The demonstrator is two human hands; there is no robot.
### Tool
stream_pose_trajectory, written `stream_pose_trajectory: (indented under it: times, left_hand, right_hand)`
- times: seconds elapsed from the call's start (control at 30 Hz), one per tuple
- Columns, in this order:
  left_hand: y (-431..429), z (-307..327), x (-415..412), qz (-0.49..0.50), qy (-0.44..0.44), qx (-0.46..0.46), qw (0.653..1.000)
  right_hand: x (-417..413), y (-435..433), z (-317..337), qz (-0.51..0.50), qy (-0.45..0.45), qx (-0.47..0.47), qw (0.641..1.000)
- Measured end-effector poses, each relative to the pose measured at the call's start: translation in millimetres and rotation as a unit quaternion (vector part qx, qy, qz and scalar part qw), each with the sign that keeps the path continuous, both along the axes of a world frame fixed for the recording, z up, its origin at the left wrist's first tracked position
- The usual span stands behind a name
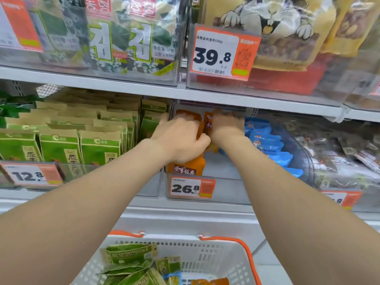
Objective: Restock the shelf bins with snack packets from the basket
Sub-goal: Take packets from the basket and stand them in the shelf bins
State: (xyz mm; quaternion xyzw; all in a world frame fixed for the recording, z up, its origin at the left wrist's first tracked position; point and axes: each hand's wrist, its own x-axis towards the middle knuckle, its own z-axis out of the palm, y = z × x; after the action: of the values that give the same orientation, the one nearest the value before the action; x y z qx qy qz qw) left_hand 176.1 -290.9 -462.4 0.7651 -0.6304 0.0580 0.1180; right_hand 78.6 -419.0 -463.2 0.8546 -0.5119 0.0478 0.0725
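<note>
Both my hands reach into the clear shelf bin in the middle of the lower shelf. My left hand grips a stack of orange snack packets from the left, thumb curled round their edge. My right hand holds an upright orange packet at the back of the same bin; its fingers are blurred. Below, a white basket with orange handles holds green packets, a blue one and an orange one.
Green and tan packets fill the bin to the left. Blue packets lie in the right part of the middle bin. Price tags 26.8 and 12.8 hang in front. The upper shelf sits close above my hands.
</note>
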Motion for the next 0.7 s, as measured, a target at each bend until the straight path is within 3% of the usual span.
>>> stream_pose_trajectory:
  times: [0.27,0.7]
  left_hand:
    - [-17.4,-2.9,16.9,0.036,0.060,0.018,0.997]
    - [-21.5,-6.6,15.5,0.051,0.018,0.037,0.998]
  right_hand:
    - [27.1,-34.5,-20.2,-0.019,-0.017,-0.063,0.998]
    - [47.4,-63.6,-25.0,0.051,-0.099,0.026,0.993]
